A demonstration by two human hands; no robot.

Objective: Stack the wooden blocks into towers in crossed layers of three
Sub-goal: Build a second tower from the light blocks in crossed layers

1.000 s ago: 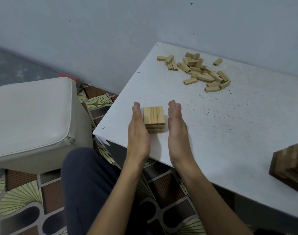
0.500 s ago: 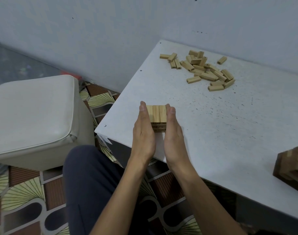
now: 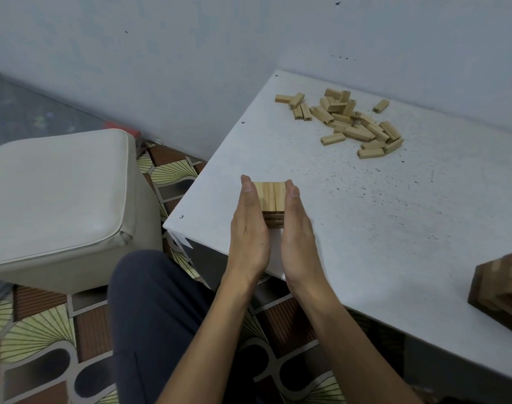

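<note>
A low stack of light wooden blocks (image 3: 273, 201) stands near the left front corner of the white table (image 3: 365, 228), its top layer three blocks side by side. My left hand (image 3: 250, 225) presses flat against the stack's left side with straight fingers. My right hand (image 3: 297, 228) presses flat against its right side the same way. A heap of several loose wooden blocks (image 3: 351, 123) lies at the far side of the table near the wall.
A darker, taller block tower (image 3: 502, 290) stands at the table's right edge, cut off by the frame. A white padded stool (image 3: 56, 199) sits left of the table. My knee in dark trousers (image 3: 161, 301) is below the table corner. Patterned floor lies underneath.
Both hands closed in from a gap on either side of the stack until their palms press against it. The stack has stayed in place.
</note>
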